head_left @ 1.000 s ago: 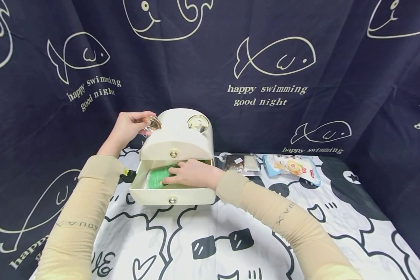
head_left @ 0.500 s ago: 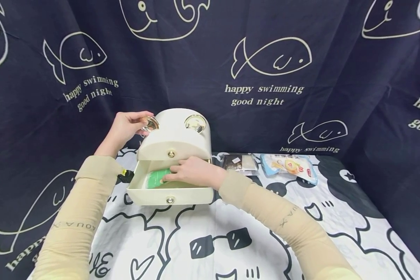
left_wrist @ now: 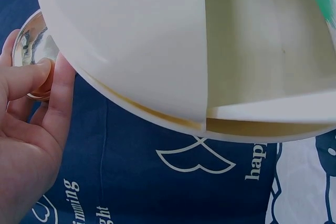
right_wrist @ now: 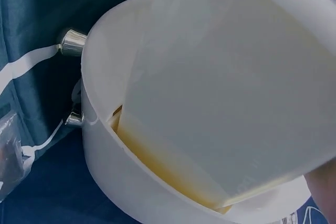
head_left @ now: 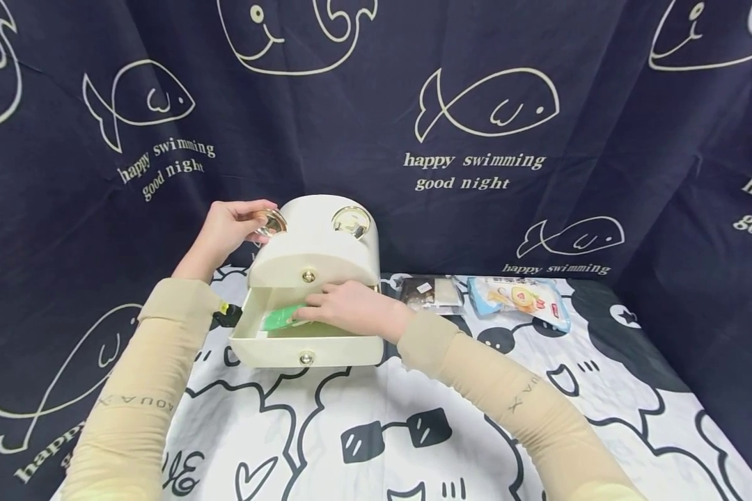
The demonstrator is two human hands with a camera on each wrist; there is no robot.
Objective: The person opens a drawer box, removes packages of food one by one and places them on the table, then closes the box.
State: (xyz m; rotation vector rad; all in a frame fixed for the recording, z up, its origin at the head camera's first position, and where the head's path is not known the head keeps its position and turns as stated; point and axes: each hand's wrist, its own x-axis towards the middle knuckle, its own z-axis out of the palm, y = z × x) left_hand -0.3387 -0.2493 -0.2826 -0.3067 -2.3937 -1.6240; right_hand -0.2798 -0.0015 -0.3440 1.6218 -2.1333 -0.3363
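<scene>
A cream-white rounded cabinet [head_left: 316, 243] with two shiny gold discs stands at the back of the table. Its lower drawer [head_left: 269, 353] is pulled out; the upper one is closed. My left hand [head_left: 225, 228] pinches the left gold disc [left_wrist: 32, 43] between thumb and fingers, the thumb on its front. Inside the lower drawer, my right hand [head_left: 351, 306] holds a green packet [head_left: 280, 318] by its right part, which the fingers partly hide. A green corner of it also shows in the left wrist view. Only a sliver of the right hand appears in the right wrist view.
Right of the cabinet lie a clear packet with dark contents [head_left: 431, 292] and a blue-and-white food bag [head_left: 519, 300]. A small black item with a yellow spot [head_left: 228, 315] sits by the drawer's left side. A dark fish-print curtain [head_left: 363, 139] hangs close behind.
The green packet has shifted within the drawer, and less of its face shows beside my right fingers. My left hand stays on the gold disc.
</scene>
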